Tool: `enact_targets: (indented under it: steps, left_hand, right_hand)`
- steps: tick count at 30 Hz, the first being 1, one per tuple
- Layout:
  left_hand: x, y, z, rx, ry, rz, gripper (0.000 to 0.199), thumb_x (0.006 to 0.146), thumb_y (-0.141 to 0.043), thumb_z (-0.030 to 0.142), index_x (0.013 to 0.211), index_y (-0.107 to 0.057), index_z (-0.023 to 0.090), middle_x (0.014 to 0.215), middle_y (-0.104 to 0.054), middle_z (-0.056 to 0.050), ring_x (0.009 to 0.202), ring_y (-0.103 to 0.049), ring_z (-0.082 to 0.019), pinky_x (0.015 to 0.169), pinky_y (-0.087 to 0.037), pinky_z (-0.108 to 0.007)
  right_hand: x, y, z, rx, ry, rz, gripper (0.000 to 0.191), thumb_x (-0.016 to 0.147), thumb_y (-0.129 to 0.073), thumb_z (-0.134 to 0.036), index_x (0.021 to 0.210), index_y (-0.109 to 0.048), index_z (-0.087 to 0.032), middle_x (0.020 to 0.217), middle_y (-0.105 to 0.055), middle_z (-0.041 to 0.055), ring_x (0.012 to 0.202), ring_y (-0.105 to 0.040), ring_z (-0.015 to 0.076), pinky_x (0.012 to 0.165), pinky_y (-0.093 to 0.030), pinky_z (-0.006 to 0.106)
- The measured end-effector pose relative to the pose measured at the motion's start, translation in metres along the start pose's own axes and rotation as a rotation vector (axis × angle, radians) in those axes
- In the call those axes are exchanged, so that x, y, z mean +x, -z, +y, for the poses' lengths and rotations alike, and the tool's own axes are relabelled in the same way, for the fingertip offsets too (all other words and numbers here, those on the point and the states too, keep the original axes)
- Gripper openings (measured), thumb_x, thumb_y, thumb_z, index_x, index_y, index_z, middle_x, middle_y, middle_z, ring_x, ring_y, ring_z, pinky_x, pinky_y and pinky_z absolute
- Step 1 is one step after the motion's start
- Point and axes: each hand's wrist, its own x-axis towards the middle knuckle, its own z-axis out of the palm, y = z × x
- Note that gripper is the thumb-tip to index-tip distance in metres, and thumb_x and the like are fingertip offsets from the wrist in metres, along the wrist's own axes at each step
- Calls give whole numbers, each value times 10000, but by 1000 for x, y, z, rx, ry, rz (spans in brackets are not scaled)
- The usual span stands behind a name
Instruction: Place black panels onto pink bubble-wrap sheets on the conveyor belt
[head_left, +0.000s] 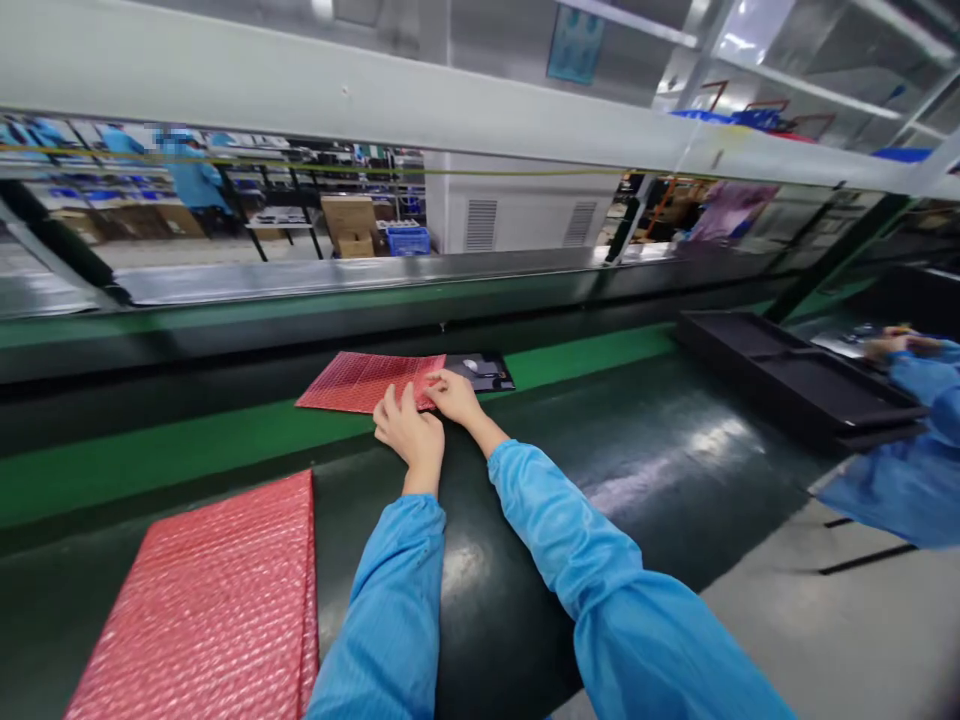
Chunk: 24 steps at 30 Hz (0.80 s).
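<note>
A pink bubble wrap bag lies on the green strip at the far side of the bench. From its right end sticks out a flat black panel with a few lighter parts on it; the rest of the panel is hidden. My left hand rests on the bag's near edge, its fingers apart. Beside it, my right hand pinches the bag's edge near its mouth, thumb and fingers together. Closer to me on the left lies a stack of pink bubble wrap bags.
On the right stand black trays, and a co-worker's blue sleeve and hands show beyond them. A raised metal ledge runs along the bench's far side, under a white beam.
</note>
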Motion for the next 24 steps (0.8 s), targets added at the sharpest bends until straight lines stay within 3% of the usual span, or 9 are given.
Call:
enact_targets:
  steps: [2,3,6,8,10,13,17,19,24]
  left_hand:
    - [9,3,-6,121,-8,-81,458,956,-606,184,1388,-744,247,1672,-486,-84,1556,-336,-452,1176,-413,-640]
    - [12,3,-9,168,-9,-130,409,983,-601,229,1356,-767,240,1659,-506,-88,1575,-307,-465,1195,-390,-650]
    - [16,3,-11,243,-12,-215,422,1037,-561,309,1398,-753,208,1636,-526,-135,1610,-277,-443,1258,-314,-668]
    - [15,2,-9,253,-4,-220,474,1034,-569,325,1465,-712,187,1641,-509,-168,1606,-296,-432,1273,-298,-665]
    - [14,1,-6,256,19,-188,515,1018,-596,337,1490,-691,155,1633,-504,-195,1588,-327,-444,1283,-299,-633]
    - [13,0,-4,268,45,-145,564,998,-622,358,1498,-675,102,1632,-489,-226,1572,-340,-476,1288,-303,-596]
    - [14,1,-3,296,32,-174,592,1006,-599,367,1523,-649,84,1636,-486,-238,1567,-341,-493,1273,-323,-593]
    - [14,3,-3,300,29,-190,606,1006,-596,364,1538,-634,77,1638,-482,-246,1569,-338,-493,1267,-332,-590]
    - [16,6,-4,249,22,-183,585,983,-621,351,1511,-660,103,1633,-493,-226,1565,-340,-471,1256,-342,-578]
  right_hand:
    - [7,17,-6,-246,-14,56,57,1047,-796,-277,1056,-821,-227,955,-783,43,988,-757,273,933,-572,318]
    - [11,31,-5,-370,-77,138,165,1084,-765,-365,1022,-832,-228,998,-783,71,1035,-747,302,951,-569,348]
    - [26,82,11,-607,-459,328,265,1104,-739,-451,1107,-833,-204,1107,-762,142,1108,-726,349,972,-574,414]
    - [38,110,28,-671,-657,255,421,1026,-843,-524,1154,-814,-124,1144,-735,212,1150,-710,380,988,-580,438]
    - [49,125,41,-692,-741,158,611,942,-913,-616,1155,-791,-57,1082,-719,243,1148,-706,393,987,-587,444]
    - [66,124,50,-684,-784,73,619,902,-956,-601,1113,-775,-48,928,-701,186,1083,-725,372,978,-596,447]
    - [84,111,46,-488,-863,101,347,848,-1014,-309,902,-756,-84,823,-671,134,990,-735,354,979,-603,494]
    - [88,107,41,-305,-843,156,291,822,-1006,-198,843,-736,-92,775,-657,110,881,-729,314,906,-632,482]
    - [90,111,19,-20,-749,249,158,967,-813,-73,853,-707,-48,655,-608,72,583,-609,185,646,-624,338]
